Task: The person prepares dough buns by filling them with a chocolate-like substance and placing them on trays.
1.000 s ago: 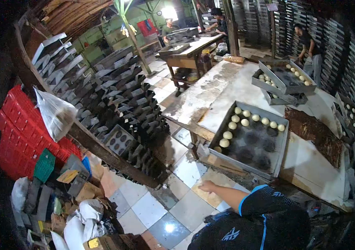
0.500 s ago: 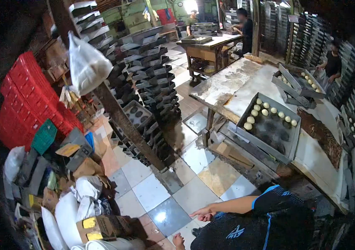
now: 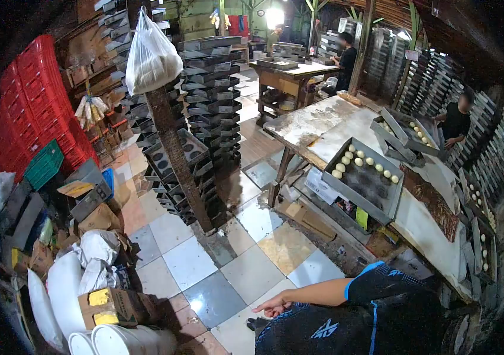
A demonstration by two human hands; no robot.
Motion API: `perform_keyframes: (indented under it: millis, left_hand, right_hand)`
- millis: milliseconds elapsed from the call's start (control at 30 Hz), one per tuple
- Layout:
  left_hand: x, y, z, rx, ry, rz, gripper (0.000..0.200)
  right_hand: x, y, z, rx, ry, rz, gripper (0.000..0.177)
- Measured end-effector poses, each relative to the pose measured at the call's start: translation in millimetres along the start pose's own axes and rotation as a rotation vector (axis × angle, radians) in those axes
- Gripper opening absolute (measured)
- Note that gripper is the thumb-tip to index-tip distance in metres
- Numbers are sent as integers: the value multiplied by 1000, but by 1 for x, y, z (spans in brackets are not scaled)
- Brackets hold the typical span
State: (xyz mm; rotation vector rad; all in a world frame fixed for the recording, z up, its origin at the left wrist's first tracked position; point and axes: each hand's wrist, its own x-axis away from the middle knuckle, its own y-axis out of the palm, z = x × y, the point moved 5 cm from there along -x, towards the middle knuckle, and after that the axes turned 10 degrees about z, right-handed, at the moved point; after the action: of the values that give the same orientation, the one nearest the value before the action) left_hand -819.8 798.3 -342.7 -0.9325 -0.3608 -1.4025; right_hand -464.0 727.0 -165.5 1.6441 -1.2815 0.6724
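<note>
The right hand [image 3: 273, 305] is at the lower centre of the frame, its index finger stretched toward the left and the other fingers loosely bent, with nothing in its grip. It hangs above the tiled floor [image 3: 252, 278], in front of a black shirt [image 3: 346, 319] with blue trim. The left hand is out of frame, so I cannot tell its state.

Right of centre, above the right hand and well apart from it, a metal tray [image 3: 367, 184] lies by the near edge of a long table [image 3: 299, 125]. Pale dough balls [image 3: 370, 161] line its left and upper sides; the rest of its dark bottom is bare. A brown, rough-surfaced sheet [image 3: 429, 198] lies on the table to the right of the tray, and more trays [image 3: 409, 142] with dough balls are piled askew toward the upper right, near a person in a dark top [image 3: 456, 124].

At the lower left are white sacks [image 3: 65, 290], a cardboard box [image 3: 116, 309] with yellow patches, and white buckets [image 3: 110, 341] at the bottom edge. Red crates [image 3: 33, 100] are stacked at the upper left, with a green crate [image 3: 44, 164] below them. A clear plastic bag [image 3: 151, 56] hangs on a slanting post [image 3: 172, 151] left of centre, beside tall stacks of metal trays [image 3: 210, 106]. At the upper centre, another person [image 3: 346, 57] stands by a wooden work table [image 3: 284, 83]
</note>
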Motion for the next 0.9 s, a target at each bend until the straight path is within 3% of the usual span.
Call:
perform_keyframes:
  millis: [100, 133, 233, 367, 500, 633, 700, 833, 900]
  left_hand:
    - [-5, 14, 23, -29, 17, 69, 23]
    - [-13, 23, 23, -33, -7, 63, 22]
    - [-30, 49, 20, -49, -81, 65, 19]
    - [-31, 68, 11, -80, -148, 100, 22]
    - [11, 77, -7, -190, -75, -56, 23]
    - [56, 66, -34, -275, -29, -151, 24]
    - [69, 57, -42, -292, -16, -174, 25]
    - [74, 36, -35, -288, 13, -200, 28]
    - [65, 25, -22, -266, 37, -213, 29]
  right_hand:
    - [21, 2, -20, -76, 61, -85, 67]
    - [31, 5, -25, -79, -3, -87, 67]
    - [25, 1, 2, 17, 6, 9, 66]
    - [45, -6, 28, 47, -56, -137, 68]
    - [86, -22, 44, -204, -99, -143, 69]
    - [68, -9, 90, -140, -95, -75, 68]
    - [57, -2, 101, -95, -72, -163, 68]
    - [70, -7, 84, -341, -139, -196, 66]
    - [67, -28, 74, -348, -225, 98, 62]
